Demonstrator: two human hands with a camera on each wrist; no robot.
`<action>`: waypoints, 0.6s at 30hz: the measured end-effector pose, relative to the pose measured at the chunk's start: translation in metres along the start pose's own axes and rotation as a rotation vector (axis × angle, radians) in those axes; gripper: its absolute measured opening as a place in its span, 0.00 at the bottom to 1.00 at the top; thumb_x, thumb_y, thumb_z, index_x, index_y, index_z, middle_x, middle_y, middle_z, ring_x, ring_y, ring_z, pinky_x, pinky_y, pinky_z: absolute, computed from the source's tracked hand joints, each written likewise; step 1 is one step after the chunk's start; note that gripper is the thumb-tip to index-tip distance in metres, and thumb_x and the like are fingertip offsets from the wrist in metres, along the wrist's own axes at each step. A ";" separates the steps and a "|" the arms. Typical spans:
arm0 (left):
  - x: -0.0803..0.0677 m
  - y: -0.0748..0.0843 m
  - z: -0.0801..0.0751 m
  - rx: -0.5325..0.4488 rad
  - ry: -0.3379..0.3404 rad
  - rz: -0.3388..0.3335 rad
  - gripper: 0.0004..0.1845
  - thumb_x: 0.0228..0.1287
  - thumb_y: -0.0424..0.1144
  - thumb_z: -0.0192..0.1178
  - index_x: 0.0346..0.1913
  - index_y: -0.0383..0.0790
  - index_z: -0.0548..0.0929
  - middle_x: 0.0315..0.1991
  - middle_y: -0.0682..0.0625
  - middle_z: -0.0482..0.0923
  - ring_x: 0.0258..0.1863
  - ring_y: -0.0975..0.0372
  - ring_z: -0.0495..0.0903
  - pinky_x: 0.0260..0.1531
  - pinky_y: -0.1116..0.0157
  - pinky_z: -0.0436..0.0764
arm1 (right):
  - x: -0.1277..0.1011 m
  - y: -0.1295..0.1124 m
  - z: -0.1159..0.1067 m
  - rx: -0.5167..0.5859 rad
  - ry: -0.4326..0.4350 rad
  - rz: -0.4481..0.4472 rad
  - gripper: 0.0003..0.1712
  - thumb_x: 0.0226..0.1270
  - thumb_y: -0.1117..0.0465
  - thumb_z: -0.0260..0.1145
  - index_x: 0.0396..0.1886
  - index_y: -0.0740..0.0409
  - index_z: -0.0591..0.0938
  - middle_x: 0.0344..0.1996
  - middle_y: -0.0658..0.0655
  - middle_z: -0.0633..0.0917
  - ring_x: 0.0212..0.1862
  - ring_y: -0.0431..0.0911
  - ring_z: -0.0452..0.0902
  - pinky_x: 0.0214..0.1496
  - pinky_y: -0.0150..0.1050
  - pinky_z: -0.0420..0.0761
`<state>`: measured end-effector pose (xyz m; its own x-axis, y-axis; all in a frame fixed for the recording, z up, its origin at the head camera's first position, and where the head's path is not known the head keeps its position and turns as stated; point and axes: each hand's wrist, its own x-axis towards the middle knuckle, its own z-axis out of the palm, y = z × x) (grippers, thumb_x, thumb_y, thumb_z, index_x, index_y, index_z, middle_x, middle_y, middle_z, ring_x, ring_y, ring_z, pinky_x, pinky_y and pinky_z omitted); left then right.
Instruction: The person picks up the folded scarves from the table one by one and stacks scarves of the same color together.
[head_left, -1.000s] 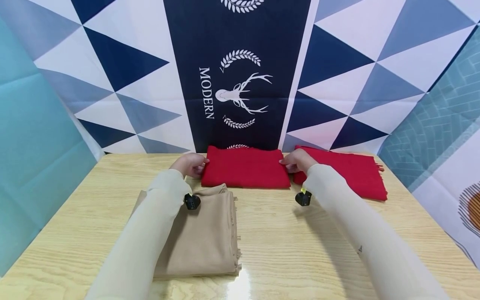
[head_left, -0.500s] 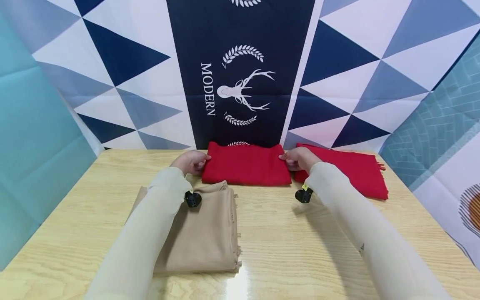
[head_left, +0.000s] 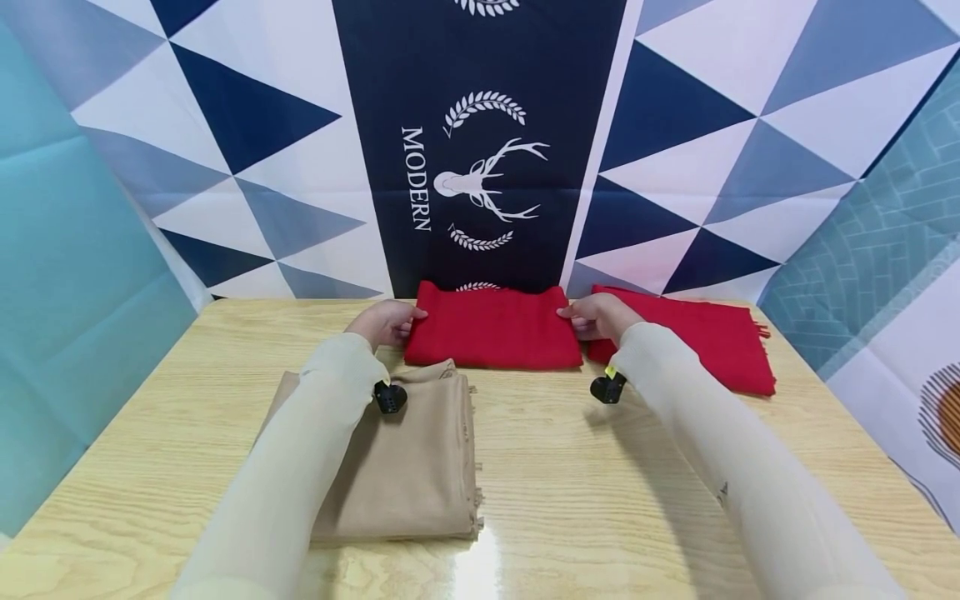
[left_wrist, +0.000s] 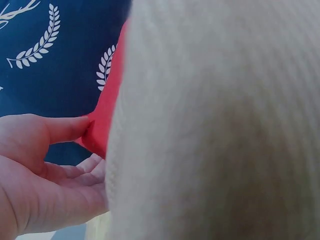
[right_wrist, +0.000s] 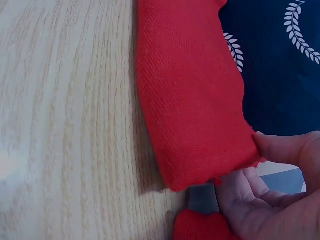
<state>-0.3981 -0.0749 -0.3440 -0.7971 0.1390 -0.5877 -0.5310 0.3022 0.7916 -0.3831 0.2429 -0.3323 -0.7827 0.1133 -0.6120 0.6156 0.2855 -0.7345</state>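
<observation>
A folded red cloth (head_left: 491, 337) lies at the far middle of the wooden table (head_left: 570, 492), against the backdrop. My left hand (head_left: 386, 322) pinches its left end, thumb on top and fingers under the edge. The left wrist view shows that thumb (left_wrist: 65, 127) touching the red cloth (left_wrist: 107, 120), while a pale sleeve fills most of the picture. My right hand (head_left: 596, 317) pinches the cloth's right end. In the right wrist view the red cloth (right_wrist: 192, 110) lies on the wood, with the right hand (right_wrist: 272, 185) holding its corner.
A second red cloth (head_left: 705, 342) with a fringe lies to the right, partly under my right wrist. A folded beige cloth (head_left: 408, 462) lies near left, under my left forearm. A patterned backdrop (head_left: 480, 142) rises right behind the table's far edge.
The folded red cloth and both hands have shifted slightly toward the backdrop. Both hands keep their hold on its ends.
</observation>
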 end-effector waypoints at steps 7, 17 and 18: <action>-0.002 0.002 0.001 -0.041 0.002 -0.011 0.11 0.72 0.36 0.50 0.52 0.35 0.68 0.23 0.53 0.67 0.23 0.66 0.64 0.29 0.73 0.70 | 0.000 0.001 -0.005 0.039 -0.033 -0.001 0.13 0.69 0.61 0.59 0.51 0.57 0.71 0.26 0.48 0.77 0.28 0.38 0.75 0.54 0.34 0.82; -0.003 0.002 -0.001 -0.081 -0.036 -0.002 0.13 0.72 0.37 0.49 0.55 0.36 0.67 0.17 0.56 0.70 0.20 0.68 0.68 0.32 0.72 0.72 | -0.003 0.000 -0.006 0.054 -0.018 -0.048 0.15 0.70 0.61 0.58 0.54 0.59 0.70 0.18 0.47 0.75 0.24 0.36 0.73 0.29 0.28 0.79; -0.003 0.002 -0.001 -0.089 -0.024 -0.006 0.15 0.72 0.37 0.49 0.57 0.35 0.66 0.18 0.56 0.72 0.20 0.68 0.69 0.33 0.72 0.74 | -0.004 0.000 -0.006 0.051 -0.017 -0.051 0.12 0.70 0.61 0.58 0.49 0.59 0.70 0.18 0.46 0.74 0.24 0.36 0.73 0.30 0.28 0.79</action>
<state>-0.3972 -0.0753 -0.3403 -0.7873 0.1604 -0.5953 -0.5600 0.2177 0.7994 -0.3807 0.2482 -0.3287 -0.8119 0.0836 -0.5778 0.5791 0.2412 -0.7787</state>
